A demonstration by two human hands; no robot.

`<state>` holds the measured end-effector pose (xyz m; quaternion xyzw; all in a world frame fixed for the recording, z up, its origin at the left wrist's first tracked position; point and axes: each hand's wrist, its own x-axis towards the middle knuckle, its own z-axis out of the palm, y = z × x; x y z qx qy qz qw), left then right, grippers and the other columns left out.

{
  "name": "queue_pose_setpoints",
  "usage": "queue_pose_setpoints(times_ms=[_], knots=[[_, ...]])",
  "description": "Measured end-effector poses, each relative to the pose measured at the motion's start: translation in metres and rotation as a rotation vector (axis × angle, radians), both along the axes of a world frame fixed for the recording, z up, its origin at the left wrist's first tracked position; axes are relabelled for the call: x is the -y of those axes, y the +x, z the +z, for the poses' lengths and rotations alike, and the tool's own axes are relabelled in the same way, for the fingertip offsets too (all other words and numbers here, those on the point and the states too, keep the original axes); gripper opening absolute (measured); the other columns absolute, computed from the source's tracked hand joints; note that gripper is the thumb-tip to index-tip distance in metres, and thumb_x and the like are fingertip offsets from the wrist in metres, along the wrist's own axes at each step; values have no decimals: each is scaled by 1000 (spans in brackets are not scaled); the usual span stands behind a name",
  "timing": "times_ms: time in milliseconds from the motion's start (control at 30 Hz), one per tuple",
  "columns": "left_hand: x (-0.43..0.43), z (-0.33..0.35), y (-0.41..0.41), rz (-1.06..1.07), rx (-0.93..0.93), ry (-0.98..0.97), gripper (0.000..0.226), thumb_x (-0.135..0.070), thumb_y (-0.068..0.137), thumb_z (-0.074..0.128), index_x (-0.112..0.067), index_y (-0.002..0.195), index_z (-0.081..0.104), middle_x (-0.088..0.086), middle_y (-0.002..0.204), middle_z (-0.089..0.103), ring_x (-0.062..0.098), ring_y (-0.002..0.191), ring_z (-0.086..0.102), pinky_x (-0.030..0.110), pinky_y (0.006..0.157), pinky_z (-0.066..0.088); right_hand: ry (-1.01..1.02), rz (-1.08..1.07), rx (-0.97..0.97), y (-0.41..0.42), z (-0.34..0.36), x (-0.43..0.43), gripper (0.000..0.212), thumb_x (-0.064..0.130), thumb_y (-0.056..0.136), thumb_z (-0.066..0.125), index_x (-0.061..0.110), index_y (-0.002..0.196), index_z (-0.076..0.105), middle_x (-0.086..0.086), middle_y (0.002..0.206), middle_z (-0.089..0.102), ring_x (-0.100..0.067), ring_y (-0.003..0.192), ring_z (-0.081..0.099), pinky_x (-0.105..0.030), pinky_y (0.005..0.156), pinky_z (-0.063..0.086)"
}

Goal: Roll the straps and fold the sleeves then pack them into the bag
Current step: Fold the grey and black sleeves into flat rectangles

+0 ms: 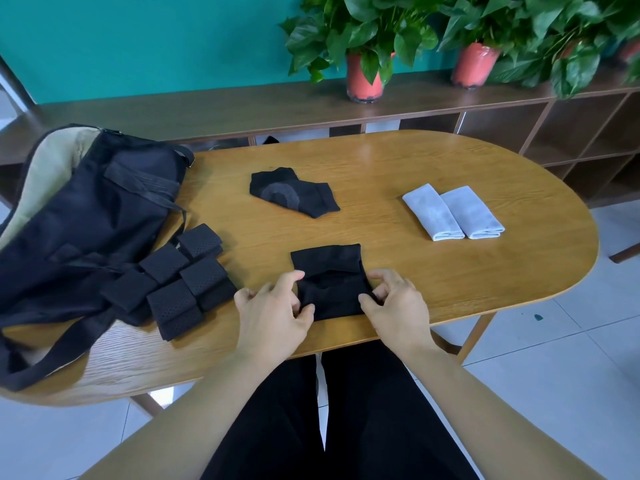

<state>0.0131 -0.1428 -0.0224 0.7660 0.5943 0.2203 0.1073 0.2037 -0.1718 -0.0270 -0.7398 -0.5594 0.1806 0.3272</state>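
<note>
Left hand (273, 306) at 8 o'clock, right hand (398, 299) at 4 o'clock, each pinching a near corner of black sleeve (329, 271). Lying flat by near edge of table (467, 278), long axis 12 to 6. Bag (86, 220) off at 9 o'clock.

The person's arms were bare as far as could be seen. The left arm (201, 403) sat at 7 o'clock and the right arm (478, 403) at 5 o'clock. The left hand (273, 317) and the right hand (398, 306) were bare too, just below the middle. At 6 o'clock were black trousers (277, 431), plain and smooth, with a thin pale gap between the two legs.
</note>
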Motion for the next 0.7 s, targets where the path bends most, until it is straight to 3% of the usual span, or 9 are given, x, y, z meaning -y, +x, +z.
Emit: queue_pose_setpoints(times_ms=[133,233,333,433,533,633,700], knots=[[1,-1,2,1,-50,43,47,-38,81,67,-32,123,48,-17,74,54,6,87,52,37,92,24,16,-20,26,-3,1,1,37,27,87,63,24,121,50,8,68,53,-7,92,46,-22,69,42],[2,1,4,-140,-163,213,44,-26,75,73,-30,116,56,-14,102,58,14,102,51,36,88,27,37,-42,82,-2,0,0,32,29,85,65,25,113,52,11,74,46,-8,87,43,-23,69,42],[2,0,5,-398,-299,281,47,-11,80,67,-20,126,59,-5,136,53,15,131,42,34,100,24,71,-48,122,-3,-4,0,27,27,83,66,24,108,56,12,86,46,-8,90,40,-25,72,43],[6,-2,1,-486,-399,246,42,-24,97,44,-13,138,50,1,148,41,13,142,29,36,111,15,243,-39,174,-4,-10,4,22,19,84,65,19,106,61,5,100,52,-14,94,44,-38,78,48],[9,-7,-2,-528,-444,164,53,-40,103,21,-12,145,39,3,153,31,13,145,19,41,115,8,402,116,328,-1,-11,12,29,14,86,56,14,114,63,-2,118,57,-20,111,50,-37,87,45],[7,-12,-6,-567,-463,117,61,-50,103,15,-11,149,25,6,157,21,15,146,11,40,116,2,338,409,507,3,-19,21,42,19,93,46,8,132,54,-6,143,47,-19,139,33,-39,111,30],[7,-12,-7,-600,-426,91,68,-58,100,15,-13,152,11,4,160,6,12,147,-4,34,117,-4,271,485,561,7,-28,25,46,28,98,39,8,138,47,-6,148,40,-16,143,25,-39,115,24]])
